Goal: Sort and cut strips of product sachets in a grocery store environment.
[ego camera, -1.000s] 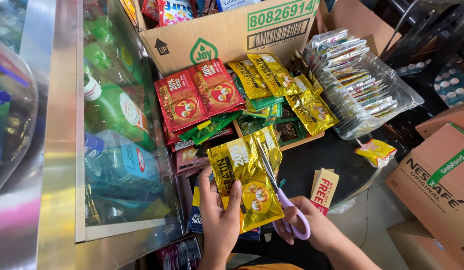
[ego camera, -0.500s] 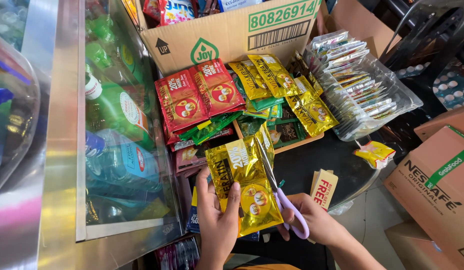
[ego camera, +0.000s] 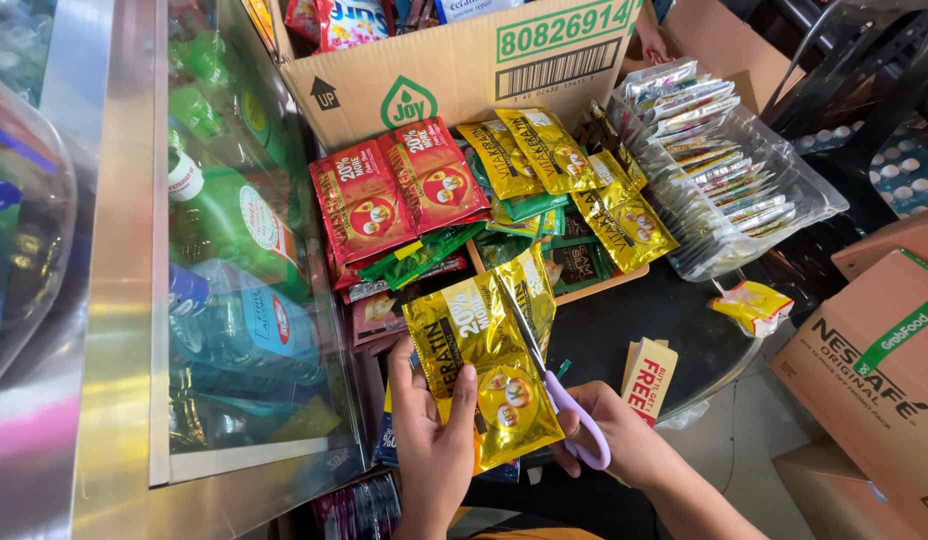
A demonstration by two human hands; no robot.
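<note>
My left hand (ego camera: 432,440) pinches the left edge of a strip of gold sachets (ego camera: 482,360), thumb on its front. In my right hand (ego camera: 614,440) are scissors with purple handles (ego camera: 576,425); their blades (ego camera: 519,320) run up the seam of the gold strip, between two sachets. Behind it, red sachets (ego camera: 394,195) and more gold sachets (ego camera: 564,165) lie fanned on a pile with green packets between them.
A brown cardboard box (ego camera: 464,70) stands behind the pile. A clear bag of sachets (ego camera: 724,180) lies at the right, a small yellow packet (ego camera: 752,305) and a slim yellow carton (ego camera: 649,375) below it. A glass display case with bottles (ego camera: 234,260) is at my left.
The gold strip sits slightly higher in my hands, and the scissors stay along the same seam. Nothing else has moved.
</note>
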